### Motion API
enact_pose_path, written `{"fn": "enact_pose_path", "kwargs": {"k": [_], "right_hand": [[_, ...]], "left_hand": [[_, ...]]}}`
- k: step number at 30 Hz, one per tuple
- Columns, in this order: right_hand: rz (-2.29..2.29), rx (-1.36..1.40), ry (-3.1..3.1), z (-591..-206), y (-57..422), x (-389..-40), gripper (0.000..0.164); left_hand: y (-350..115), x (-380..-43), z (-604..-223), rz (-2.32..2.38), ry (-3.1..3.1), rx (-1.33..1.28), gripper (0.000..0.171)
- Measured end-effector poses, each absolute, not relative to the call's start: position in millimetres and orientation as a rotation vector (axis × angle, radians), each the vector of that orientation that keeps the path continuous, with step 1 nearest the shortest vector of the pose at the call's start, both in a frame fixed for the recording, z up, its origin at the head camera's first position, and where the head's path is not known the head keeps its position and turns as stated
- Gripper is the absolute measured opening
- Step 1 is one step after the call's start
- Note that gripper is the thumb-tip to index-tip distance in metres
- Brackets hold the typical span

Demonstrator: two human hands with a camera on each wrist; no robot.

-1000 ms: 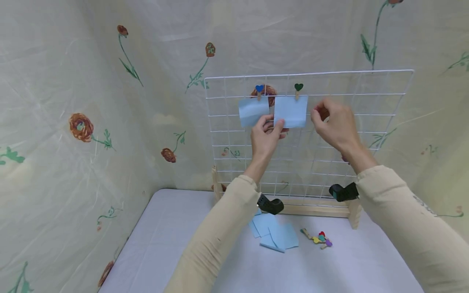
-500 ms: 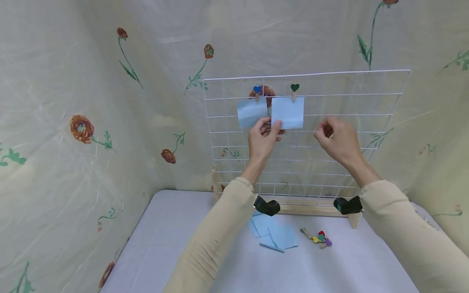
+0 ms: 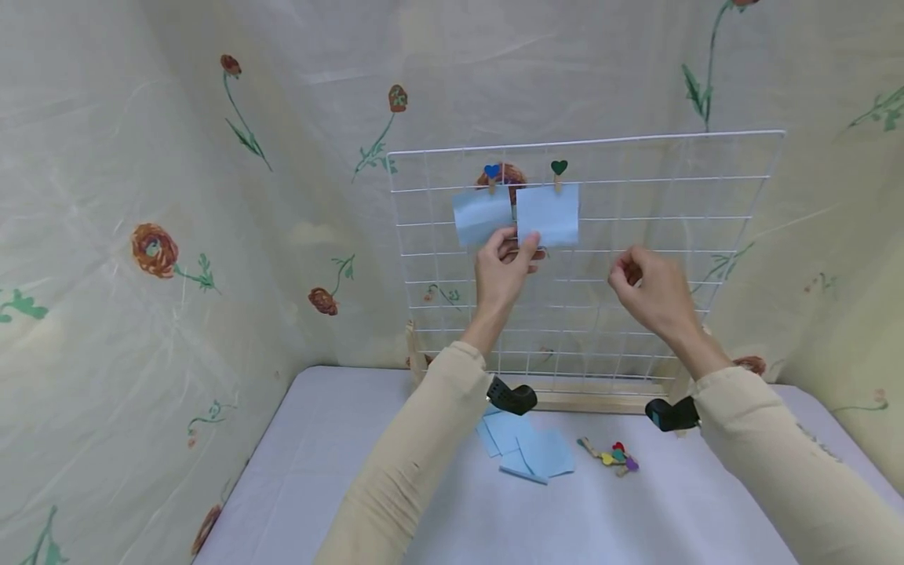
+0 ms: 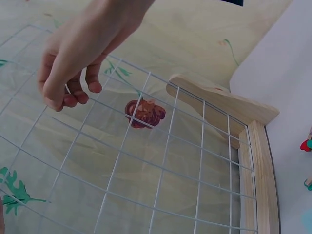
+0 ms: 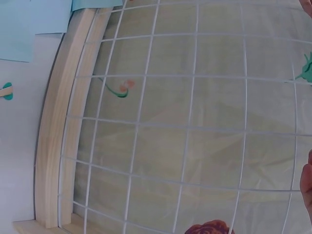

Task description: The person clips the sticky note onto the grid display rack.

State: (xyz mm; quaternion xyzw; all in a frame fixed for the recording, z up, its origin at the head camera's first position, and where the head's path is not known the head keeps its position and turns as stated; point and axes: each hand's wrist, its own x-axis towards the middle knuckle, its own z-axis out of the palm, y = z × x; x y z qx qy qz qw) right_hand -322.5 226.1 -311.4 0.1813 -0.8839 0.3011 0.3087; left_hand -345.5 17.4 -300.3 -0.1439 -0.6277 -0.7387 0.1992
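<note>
My left hand (image 3: 500,267) pinches the lower left corner of a light-blue paper note (image 3: 549,213), thumb in front and fingers behind. That note hangs on the white wire grid (image 3: 600,290) under a small wooden clothespin with a dark green heart (image 3: 559,168). Left of it, a second blue note (image 3: 480,213) hangs from a clothespin with a blue heart (image 3: 491,171). My right hand (image 3: 653,294) hovers before the grid, right of the notes. In the left wrist view, the right hand's fingers (image 4: 75,92) are loosely curled with nothing seen between them.
The grid stands in a wooden base (image 3: 593,402) on a white-covered table (image 3: 318,439). Several blue notes (image 3: 544,451) lie in front of it. Beside them is a little pile of clothespins (image 3: 617,458) with coloured tops. Flower-patterned fabric (image 3: 311,157) hangs behind.
My right hand has dropped from beside the clipped note to lower before the grid. The left hand keeps its pinch on the note's corner. The view has shifted slightly.
</note>
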Motion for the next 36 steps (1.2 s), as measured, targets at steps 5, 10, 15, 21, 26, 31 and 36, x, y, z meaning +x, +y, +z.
{"fn": "enact_pose_path", "kwargs": {"k": [5,10,15,21,26,31,36], "right_hand": [[0.789,0.488,-2.314,-317.3,227.6,-323.3,0.011],[0.786,0.487,-2.320,-324.4,229.9,-322.5,0.011],[0.769,0.477,-2.342,-333.5,234.6,-318.4,0.011],[0.759,0.450,-2.385,-346.0,241.2,-312.4,0.012],[0.753,0.442,-2.404,-357.8,246.8,-310.2,0.013],[0.746,0.439,-2.404,-368.1,250.6,-308.8,0.012],[0.722,0.468,-2.383,-376.6,251.7,-306.9,0.008]], "left_hand": [[14.7,-344.4,-303.5,-2.051,-1.777,-0.409,0.031],[13.8,-343.8,-307.1,-2.054,-1.779,-0.401,0.033],[14.6,-344.2,-309.6,-2.066,-1.780,-0.404,0.033],[12.3,-345.2,-313.8,-2.035,-1.805,-0.408,0.027],[10.4,-345.2,-320.4,-2.022,-1.806,-0.400,0.026],[8.3,-345.0,-327.0,-2.006,-1.819,-0.402,0.022],[4.7,-343.7,-333.2,-1.970,-1.856,-0.400,0.019]]}}
